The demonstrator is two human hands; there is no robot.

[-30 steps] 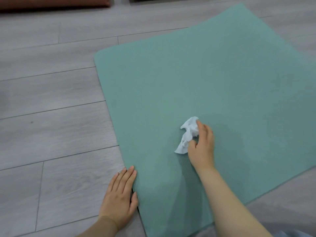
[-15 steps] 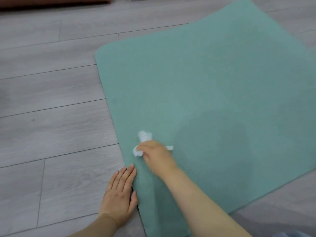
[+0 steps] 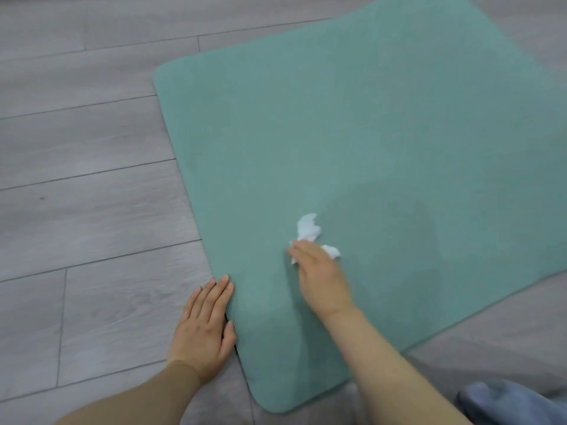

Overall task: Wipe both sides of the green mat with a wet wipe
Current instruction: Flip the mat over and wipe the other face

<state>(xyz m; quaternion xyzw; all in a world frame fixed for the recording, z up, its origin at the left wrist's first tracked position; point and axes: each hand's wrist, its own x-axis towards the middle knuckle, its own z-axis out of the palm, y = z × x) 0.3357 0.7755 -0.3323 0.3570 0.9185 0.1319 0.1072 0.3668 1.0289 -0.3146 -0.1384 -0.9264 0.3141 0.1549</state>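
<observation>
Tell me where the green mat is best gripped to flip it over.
Probably the near left edge of the green mat, approached from the floor side beside the left hand: it lies flat, and that thin edge is exposed there.

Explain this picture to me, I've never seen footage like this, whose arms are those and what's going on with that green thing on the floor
There is no machine here. The camera is worn on a person's head and looks down, so the two bare arms are the wearer's own. A green mat lies flat on a grey wood-look floor. The left hand rests flat with straight fingers at the mat's near edge. The right hand is on the mat with a crumpled white wet wipe under its fingers; the hand is blurred, so the exact grip is unclear. A bit of blue-grey fabric shows at the bottom right corner.
</observation>
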